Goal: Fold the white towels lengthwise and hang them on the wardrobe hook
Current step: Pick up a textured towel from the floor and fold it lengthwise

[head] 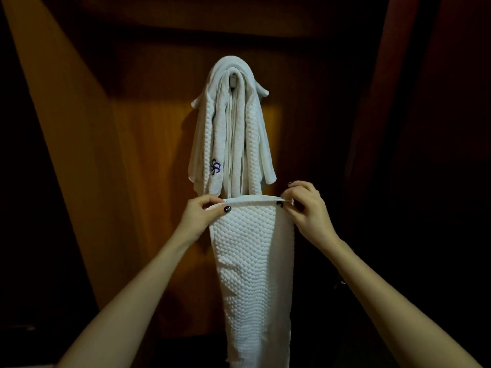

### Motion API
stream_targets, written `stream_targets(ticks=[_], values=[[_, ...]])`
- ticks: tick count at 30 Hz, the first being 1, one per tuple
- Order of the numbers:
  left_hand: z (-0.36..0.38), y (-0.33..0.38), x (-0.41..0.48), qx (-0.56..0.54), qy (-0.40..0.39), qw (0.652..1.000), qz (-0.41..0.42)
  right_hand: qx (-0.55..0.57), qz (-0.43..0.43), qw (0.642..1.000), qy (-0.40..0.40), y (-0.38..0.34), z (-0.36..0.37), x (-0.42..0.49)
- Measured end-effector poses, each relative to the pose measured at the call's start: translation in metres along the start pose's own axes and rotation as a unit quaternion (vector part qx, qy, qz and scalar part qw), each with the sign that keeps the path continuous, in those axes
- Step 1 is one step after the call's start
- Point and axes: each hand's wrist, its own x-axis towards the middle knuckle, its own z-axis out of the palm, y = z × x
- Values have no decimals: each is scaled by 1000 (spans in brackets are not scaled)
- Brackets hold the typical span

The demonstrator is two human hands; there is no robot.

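A white waffle-textured towel (252, 266), folded into a long narrow strip, hangs down between my hands. My left hand (204, 216) pinches its top left corner and my right hand (305, 205) pinches its top right corner, keeping the upper edge level. Just above, several white towels (233, 134) are draped over the wardrobe hook (233, 78), whose small pale end shows under the folds. One hung towel carries a blue embroidered logo (215, 167). The held towel's top edge sits right below the hung towels' lower ends.
The wooden back panel of the wardrobe (143, 144) stands behind the towels, lit orange in the middle. A slanted wooden side panel (61, 107) runs down the left. Dark wood (425, 128) closes in on the right.
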Motion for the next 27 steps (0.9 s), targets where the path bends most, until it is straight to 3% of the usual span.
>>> stream_targets(ticks=[3,9,12,23,27], values=[[0,-2,1,-17,-21,1000,-7,-2,-12,1000,17,4,-8,2],[8,-4,5,-13,15,1000,-3,-21,-29,999,-12,9,-17,4],[8,-2,9,-10,-25,1000,-11,1,-9,1000,2,13,-20,2],[9,14,23,68,-21,996,45,-31,-35,999,-2,12,-42,-2],[6,19,23,86,-56,992,72,-65,21,997,-34,15,-50,3]])
